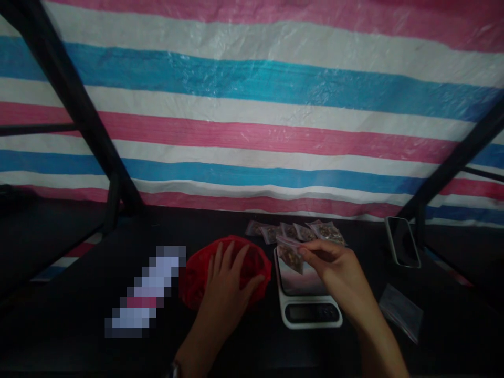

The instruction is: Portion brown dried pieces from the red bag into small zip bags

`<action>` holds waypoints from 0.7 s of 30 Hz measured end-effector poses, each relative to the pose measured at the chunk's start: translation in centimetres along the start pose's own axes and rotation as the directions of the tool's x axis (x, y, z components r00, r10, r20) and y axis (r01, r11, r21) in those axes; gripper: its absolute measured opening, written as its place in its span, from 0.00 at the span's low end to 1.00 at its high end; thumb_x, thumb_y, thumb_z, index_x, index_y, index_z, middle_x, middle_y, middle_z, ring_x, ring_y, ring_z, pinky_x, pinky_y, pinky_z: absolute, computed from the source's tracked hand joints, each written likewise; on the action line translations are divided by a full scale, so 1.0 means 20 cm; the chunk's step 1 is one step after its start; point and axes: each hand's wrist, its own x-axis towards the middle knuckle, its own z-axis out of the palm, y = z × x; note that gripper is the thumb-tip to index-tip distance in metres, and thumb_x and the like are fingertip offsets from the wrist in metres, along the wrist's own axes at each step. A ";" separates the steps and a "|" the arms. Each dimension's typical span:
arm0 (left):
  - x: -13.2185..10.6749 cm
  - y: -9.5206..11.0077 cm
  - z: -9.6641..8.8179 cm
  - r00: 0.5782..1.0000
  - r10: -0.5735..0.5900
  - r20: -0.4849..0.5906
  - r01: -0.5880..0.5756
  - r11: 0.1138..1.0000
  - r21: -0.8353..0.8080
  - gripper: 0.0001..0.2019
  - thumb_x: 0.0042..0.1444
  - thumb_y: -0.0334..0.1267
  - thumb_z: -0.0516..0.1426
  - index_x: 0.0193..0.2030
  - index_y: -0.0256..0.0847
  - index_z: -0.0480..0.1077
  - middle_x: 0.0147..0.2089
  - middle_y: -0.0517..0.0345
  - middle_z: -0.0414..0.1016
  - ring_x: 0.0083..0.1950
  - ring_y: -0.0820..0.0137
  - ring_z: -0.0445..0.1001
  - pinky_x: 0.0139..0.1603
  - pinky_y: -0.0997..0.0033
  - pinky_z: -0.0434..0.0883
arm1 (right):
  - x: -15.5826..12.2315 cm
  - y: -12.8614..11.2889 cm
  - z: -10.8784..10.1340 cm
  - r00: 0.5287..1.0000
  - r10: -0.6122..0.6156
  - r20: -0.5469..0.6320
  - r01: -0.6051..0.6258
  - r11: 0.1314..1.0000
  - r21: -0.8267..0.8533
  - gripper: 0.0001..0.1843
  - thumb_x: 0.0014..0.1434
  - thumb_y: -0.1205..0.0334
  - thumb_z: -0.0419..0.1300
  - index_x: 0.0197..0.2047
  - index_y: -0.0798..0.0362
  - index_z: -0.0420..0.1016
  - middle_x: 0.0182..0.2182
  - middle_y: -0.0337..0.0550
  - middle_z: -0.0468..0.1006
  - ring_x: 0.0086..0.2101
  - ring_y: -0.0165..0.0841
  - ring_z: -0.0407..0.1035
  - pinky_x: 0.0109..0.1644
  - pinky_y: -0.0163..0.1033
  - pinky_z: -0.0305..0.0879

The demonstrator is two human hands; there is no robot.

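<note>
my left hand (227, 278) is spread loosely over the red bag (192, 281), my right hand (334, 262) pinches a small filled packet (291, 257) over the white scale (291, 286), more packets (271, 234) lie behind

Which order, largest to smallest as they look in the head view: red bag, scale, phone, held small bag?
1. Red bag and scale: close, both partly covered, so I won't rank one above the other.
2. Phone
3. Held small bag, its edge partly covered

red bag (192, 281): part-hidden by left hand (229, 270) | scale display (302, 313): unreadable | strip (145, 294): pixelated | wristband (175, 368): cut by bottom edge
</note>
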 end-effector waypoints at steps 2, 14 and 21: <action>-0.01 0.04 -0.01 0.998 -0.008 -0.069 0.006 1.000 -0.021 0.26 0.65 0.49 0.59 0.67 0.43 0.72 0.75 0.39 0.66 0.79 0.40 0.57 0.76 0.30 0.57 | 0.00 0.00 -0.03 1.000 0.015 0.018 -0.015 0.999 0.037 0.15 0.51 0.46 0.70 0.28 0.50 0.83 0.29 0.45 0.85 0.34 0.41 0.77 0.40 0.43 0.71; -0.03 0.35 -0.08 0.977 -0.208 0.045 0.165 0.609 -0.776 0.15 0.62 0.51 0.60 0.42 0.42 0.79 0.45 0.52 0.85 0.46 0.61 0.83 0.49 0.65 0.79 | -0.06 -0.07 0.10 0.947 0.009 0.322 -0.090 0.968 0.236 0.18 0.56 0.43 0.72 0.37 0.50 0.83 0.32 0.40 0.84 0.35 0.34 0.76 0.40 0.37 0.69; -0.02 0.28 -0.13 0.964 -0.263 -0.034 0.150 0.645 -0.750 0.14 0.61 0.51 0.61 0.39 0.43 0.79 0.36 0.56 0.83 0.38 0.63 0.82 0.39 0.68 0.78 | -0.05 -0.06 0.23 0.959 0.072 0.274 -0.167 0.926 0.340 0.20 0.52 0.43 0.75 0.35 0.52 0.83 0.32 0.40 0.83 0.36 0.34 0.77 0.43 0.37 0.72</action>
